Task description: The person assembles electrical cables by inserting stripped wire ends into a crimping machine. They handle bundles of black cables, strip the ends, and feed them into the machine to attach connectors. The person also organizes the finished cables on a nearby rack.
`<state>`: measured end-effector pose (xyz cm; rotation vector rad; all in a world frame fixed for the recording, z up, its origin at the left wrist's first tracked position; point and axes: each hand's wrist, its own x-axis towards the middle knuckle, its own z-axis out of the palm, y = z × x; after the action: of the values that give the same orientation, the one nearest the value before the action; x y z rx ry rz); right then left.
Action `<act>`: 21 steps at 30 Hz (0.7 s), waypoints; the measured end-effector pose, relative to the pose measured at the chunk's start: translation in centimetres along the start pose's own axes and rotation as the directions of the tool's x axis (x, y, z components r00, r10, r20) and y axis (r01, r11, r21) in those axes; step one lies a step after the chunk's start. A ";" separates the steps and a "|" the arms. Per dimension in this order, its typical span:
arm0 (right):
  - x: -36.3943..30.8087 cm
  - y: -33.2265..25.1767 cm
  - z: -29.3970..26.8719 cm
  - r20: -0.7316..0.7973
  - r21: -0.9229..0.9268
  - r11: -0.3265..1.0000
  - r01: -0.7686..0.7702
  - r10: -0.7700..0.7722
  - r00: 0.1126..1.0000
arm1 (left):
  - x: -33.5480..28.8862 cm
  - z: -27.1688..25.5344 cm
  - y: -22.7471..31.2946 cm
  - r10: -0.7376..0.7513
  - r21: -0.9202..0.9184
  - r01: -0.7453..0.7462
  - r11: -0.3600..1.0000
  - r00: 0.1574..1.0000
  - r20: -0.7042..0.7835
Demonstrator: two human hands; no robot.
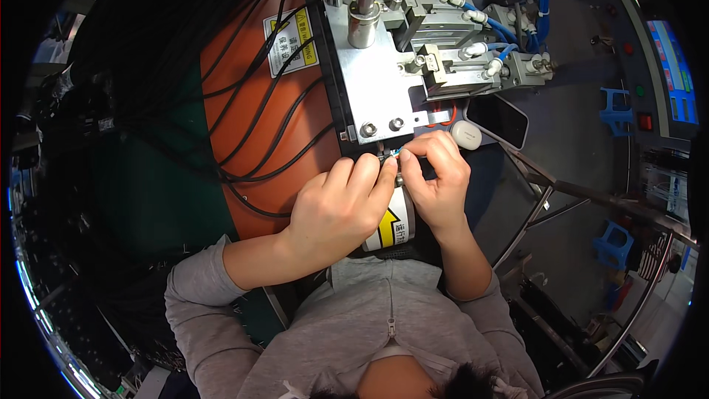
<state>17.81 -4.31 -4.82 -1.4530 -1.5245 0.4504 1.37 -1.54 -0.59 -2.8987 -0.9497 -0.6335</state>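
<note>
Just below the front edge of a metal machine fixture (378, 77), my two hands meet at their fingertips. My left hand (340, 203) is closed in a pinch, thumb and forefinger on a small cable end with thin coloured wires (396, 153). From the other side my right hand (441, 177) pinches the same wires with thumb and forefinger. The fingers cover most of the cable end, so its exact shape is hidden. Under the hands is a white round part with a yellow arrow label (399, 220).
Several black cables (269, 133) lie across the orange surface (288, 174) on the left. Metal cylinders with blue air hoses (506, 33) stand at the back. Right of my hands are a white earbud case (466, 135) and a phone (502, 120). Blue stools (614, 245) stand farther right.
</note>
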 end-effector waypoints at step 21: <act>-1.1 2.2 0.1 -0.025 0.527 0.811 -0.255 0.315 0.949 | -0.4 -1.7 -0.2 -0.028 0.088 0.022 0.996 0.997 0.071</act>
<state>18.78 -4.80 -7.04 -1.2445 -0.9829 0.8757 0.32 -1.81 0.77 -2.8545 -0.9971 -0.4791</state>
